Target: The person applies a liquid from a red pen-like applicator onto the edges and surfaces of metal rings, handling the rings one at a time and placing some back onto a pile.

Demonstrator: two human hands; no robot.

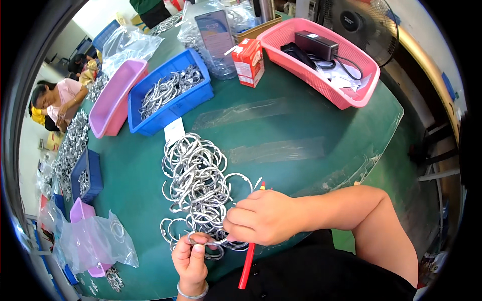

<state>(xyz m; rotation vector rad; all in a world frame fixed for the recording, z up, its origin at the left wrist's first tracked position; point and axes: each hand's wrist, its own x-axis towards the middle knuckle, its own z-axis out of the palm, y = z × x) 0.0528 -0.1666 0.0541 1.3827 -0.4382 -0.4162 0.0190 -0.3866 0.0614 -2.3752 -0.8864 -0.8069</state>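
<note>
Left fingers point(197, 256): pinched on one metal ring point(215, 243). Right fingers point(241, 219): curled closed at its other end (grip on the red pen point(246, 268) beneath: cannot tell). Keep both grips steady, clear of the ring pile point(198, 173) just beyond. Moving room: table point(301, 120) rightward, inside the worn edge point(374, 159).

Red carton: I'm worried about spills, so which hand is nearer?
Right. The right hand is apart from the red carton, toward the person; the left hand is farther back, to the left.
</note>
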